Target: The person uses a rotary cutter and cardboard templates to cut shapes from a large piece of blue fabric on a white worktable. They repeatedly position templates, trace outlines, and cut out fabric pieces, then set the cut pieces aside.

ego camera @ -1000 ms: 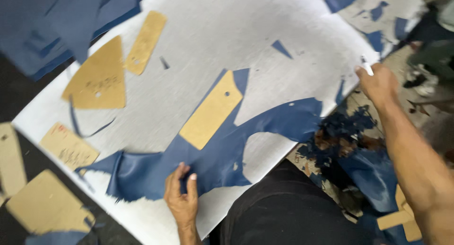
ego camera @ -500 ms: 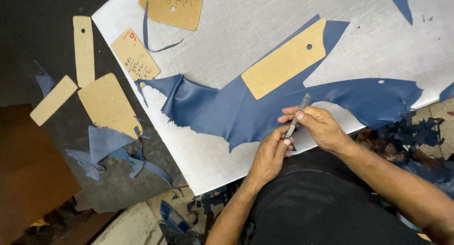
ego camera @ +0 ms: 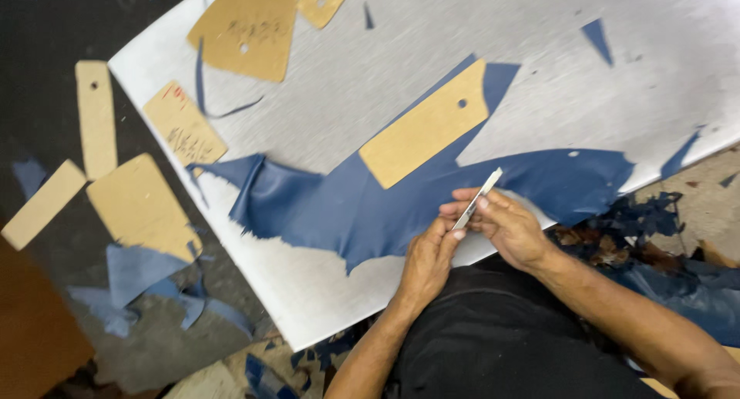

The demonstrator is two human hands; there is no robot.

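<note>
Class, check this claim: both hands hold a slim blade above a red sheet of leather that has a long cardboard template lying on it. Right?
Not quite: in the head view the leather sheet is blue, not red. Both the left hand and right hand hold the slim blade, and the long cardboard template lies on the sheet.

My two hands (ego camera: pixel 470 233) meet on the knife (ego camera: pixel 476 200) at the near edge of the grey cutting board (ego camera: pixel 617 98). Just beyond them the blue leather (ego camera: pixel 347 210) covers the board, with an oblong cardboard pattern (ego camera: pixel 424 133) lying on it. Past that, the board's far right stretch is bare apart from a small blue offcut (ego camera: pixel 597 38); to my left, more cardboard patterns (ego camera: pixel 139 206) litter the dark floor
</note>
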